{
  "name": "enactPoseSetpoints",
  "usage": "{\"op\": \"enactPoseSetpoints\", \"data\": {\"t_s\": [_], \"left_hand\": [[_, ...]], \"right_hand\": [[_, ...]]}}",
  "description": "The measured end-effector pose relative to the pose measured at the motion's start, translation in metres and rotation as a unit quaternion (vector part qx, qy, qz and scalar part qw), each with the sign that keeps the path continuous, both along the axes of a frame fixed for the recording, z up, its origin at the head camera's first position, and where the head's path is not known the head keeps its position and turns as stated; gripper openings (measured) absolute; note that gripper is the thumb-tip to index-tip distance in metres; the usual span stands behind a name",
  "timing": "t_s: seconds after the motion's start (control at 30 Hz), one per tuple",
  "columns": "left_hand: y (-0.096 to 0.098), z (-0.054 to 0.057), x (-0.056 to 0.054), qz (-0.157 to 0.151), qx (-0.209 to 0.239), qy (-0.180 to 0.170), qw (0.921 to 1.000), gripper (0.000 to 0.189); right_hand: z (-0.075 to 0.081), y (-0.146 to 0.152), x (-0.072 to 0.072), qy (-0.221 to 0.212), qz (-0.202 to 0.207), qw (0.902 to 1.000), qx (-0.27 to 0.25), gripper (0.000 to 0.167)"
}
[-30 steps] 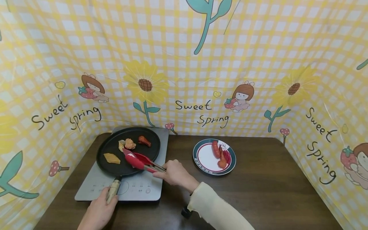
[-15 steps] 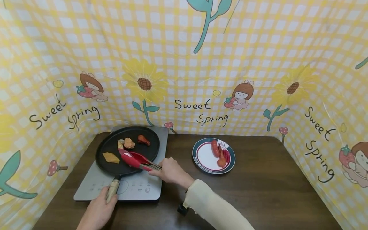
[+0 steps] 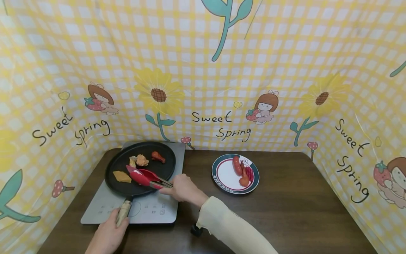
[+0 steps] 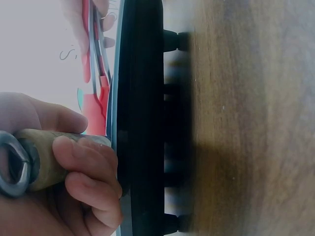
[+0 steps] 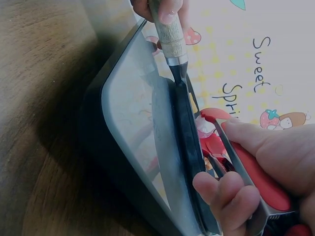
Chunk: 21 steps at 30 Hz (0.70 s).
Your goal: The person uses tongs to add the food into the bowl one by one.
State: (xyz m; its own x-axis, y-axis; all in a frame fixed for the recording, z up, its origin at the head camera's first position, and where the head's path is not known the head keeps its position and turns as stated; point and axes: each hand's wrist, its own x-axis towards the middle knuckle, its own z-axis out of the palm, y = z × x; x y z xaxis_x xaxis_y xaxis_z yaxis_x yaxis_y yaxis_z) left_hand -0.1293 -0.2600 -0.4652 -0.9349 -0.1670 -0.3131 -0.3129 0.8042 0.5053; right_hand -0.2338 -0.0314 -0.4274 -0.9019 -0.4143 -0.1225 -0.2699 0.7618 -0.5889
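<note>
My left hand (image 3: 109,229) grips the wooden handle (image 3: 123,212) of a round black frying pan (image 3: 149,147); in the left wrist view its fingers curl round it. My right hand (image 3: 184,189) holds red-tipped metal tongs (image 3: 139,176), which reach low over the pan's middle. In the pan lie a flat tan piece (image 3: 122,176), a small pale yellowish piece (image 3: 132,161), a fried chicken chunk (image 3: 142,160) and a reddish drumstick (image 3: 158,157). The tongs' tips are close to the tan and pale pieces. Whether anything sits between the tips I cannot tell.
The pan stands on a silver-grey induction cooker (image 3: 92,215) on a dark wooden table (image 3: 301,204). To the right is a green-rimmed plate (image 3: 223,173) with a sausage (image 3: 237,165), an orange-brown drumstick (image 3: 244,180) and dark red strips (image 3: 249,173). A patterned cloth (image 3: 203,70) encloses the back and sides.
My right hand and the tongs have shifted left across the pan, nearer the flat tan piece. The left hand keeps its grip on the handle, and the food lies as before.
</note>
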Motion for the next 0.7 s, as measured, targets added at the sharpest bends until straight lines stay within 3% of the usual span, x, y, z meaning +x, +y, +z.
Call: {"op": "enactPoseSetpoints", "data": {"t_s": [0.5, 0.7], "left_hand": [[0.0, 0.0, 0.0, 0.006, 0.002, -0.002, 1.0, 0.068], [0.0, 0.0, 0.001, 0.006, 0.008, -0.007, 0.9999, 0.068]], "right_hand": [[0.003, -0.009, -0.007, -0.018, -0.014, 0.9997, 0.012, 0.047], [0.002, -0.014, -0.009, -0.001, -0.018, 0.9994, 0.029, 0.05]]}}
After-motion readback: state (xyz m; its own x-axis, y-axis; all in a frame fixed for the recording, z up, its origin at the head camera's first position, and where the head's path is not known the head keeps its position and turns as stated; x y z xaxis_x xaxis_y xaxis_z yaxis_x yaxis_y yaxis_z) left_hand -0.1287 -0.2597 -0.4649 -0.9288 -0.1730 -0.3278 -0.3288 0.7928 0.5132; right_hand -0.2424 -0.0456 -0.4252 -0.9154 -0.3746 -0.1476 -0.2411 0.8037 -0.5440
